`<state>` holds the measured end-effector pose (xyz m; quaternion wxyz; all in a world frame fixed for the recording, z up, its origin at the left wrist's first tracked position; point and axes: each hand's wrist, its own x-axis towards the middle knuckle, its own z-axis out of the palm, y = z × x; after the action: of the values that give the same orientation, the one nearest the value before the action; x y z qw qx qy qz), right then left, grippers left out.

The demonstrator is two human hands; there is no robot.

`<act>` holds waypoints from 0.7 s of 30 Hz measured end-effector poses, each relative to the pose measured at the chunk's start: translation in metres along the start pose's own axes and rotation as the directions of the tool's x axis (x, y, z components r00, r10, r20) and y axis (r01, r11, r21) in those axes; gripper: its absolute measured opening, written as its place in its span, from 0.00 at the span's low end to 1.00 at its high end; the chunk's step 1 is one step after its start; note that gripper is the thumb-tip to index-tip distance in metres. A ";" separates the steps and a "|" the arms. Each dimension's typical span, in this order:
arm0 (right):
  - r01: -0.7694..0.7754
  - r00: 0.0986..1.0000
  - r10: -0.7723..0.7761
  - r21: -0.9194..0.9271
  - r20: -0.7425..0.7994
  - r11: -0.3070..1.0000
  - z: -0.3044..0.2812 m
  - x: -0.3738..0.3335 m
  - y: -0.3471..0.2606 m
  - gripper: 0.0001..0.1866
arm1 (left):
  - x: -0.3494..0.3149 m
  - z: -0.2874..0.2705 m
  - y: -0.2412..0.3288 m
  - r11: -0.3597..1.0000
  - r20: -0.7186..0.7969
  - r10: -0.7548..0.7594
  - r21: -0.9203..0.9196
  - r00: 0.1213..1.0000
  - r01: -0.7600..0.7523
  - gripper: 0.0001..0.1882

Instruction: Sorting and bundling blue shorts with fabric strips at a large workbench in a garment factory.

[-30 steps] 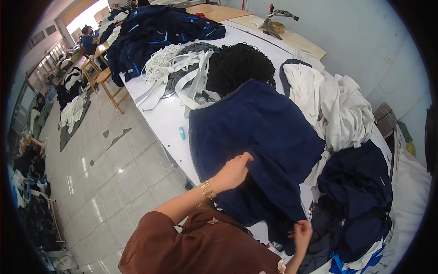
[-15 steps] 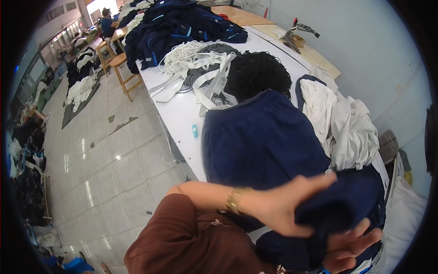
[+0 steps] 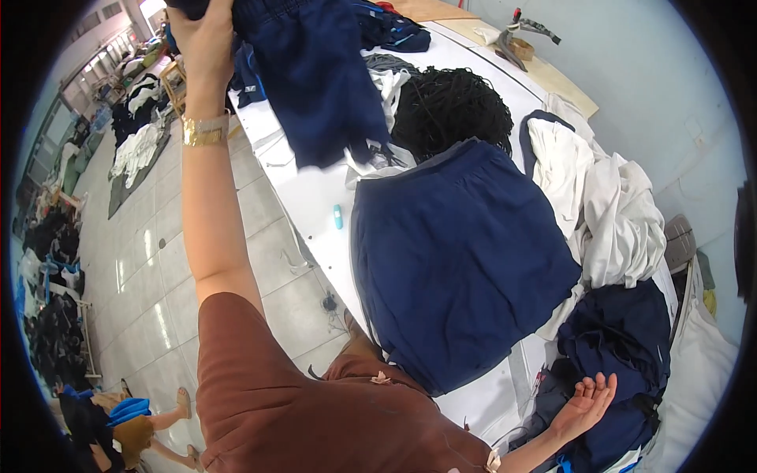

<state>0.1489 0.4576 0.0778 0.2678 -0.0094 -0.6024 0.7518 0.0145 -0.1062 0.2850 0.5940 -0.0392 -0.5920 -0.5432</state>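
Observation:
My left arm stretches up and away to the far left, and my left hand (image 3: pixel 203 43) is closed on a pair of navy shorts (image 3: pixel 315 87) with a gathered waistband. The shorts hang over the table, their lower edge blurred by motion. Below them, navy shorts (image 3: pixel 465 260) lie flat in a neat stack on the white table. At the lower right my right hand (image 3: pixel 585 406) is palm up, fingers loosely curled and apart, holding nothing. It is beside a crumpled heap of navy garments (image 3: pixel 619 331).
Behind the stack sits a bundle of black cord (image 3: pixel 453 110). White cloth (image 3: pixel 619 213) is heaped along the wall side. A small light-blue object (image 3: pixel 337 217) lies near the table's left edge. Another person's leg (image 3: pixel 169 418) shows at the lower left.
My left hand has swung from the lower right up to the far left, carrying the navy shorts. My right hand has come off the cloth and now holds nothing.

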 end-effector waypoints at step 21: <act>-0.105 0.959 -0.054 -0.526 -0.280 0.844 -0.050 0.001 -0.013 0.15 | -0.202 -0.141 -0.242 0.259 0.222 -0.930 0.961 0.292 0.097 0.51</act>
<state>0.1699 0.5049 0.0765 0.3279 -0.1994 -0.7431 0.5482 -0.0009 -0.1813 -0.0523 -0.0706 0.2396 -0.9220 -0.2958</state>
